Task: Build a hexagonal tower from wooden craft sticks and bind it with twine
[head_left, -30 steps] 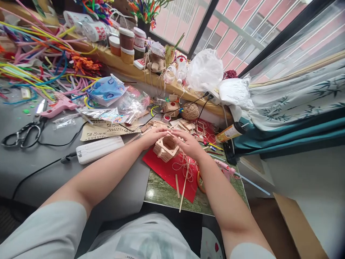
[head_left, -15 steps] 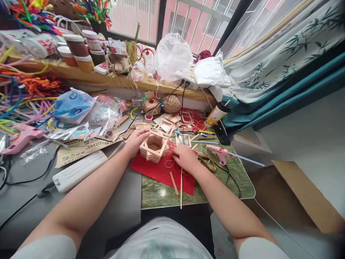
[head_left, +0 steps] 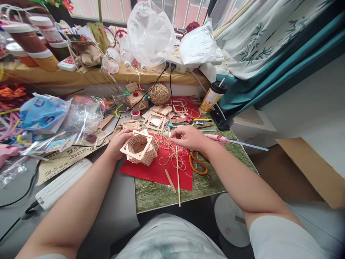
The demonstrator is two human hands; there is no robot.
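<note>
My left hand [head_left: 120, 142] is closed around the left side of a star-shaped holder [head_left: 141, 158] built from stacked craft sticks, tilted with its hollow opening showing. Under it lies a red sheet [head_left: 153, 174]. My right hand [head_left: 188, 137] hovers over the far right of that sheet, fingers curled and thumb close to them; whatever is in the pinch is too small to make out. Loose twine [head_left: 172, 158] lies in loops just below its fingertips. Orange-handled scissors [head_left: 198, 169] rest beneath the right wrist. A single craft stick [head_left: 170, 181] and a thin wooden rod [head_left: 178, 180] lie nearer my body.
Behind the holder are stick frames [head_left: 156, 120], a twine ball [head_left: 159, 93] and a small stick box [head_left: 137, 99]. A pink glue gun [head_left: 215, 137] is partly behind my right forearm. A lidded cup [head_left: 212, 96] stands far right. Plastic packaging [head_left: 44, 111] crowds the left.
My view has shifted right. The stick holder is now tipped more in my left hand. My right hand has risen and moved away from my body, uncovering the twine loops and scissors.
</note>
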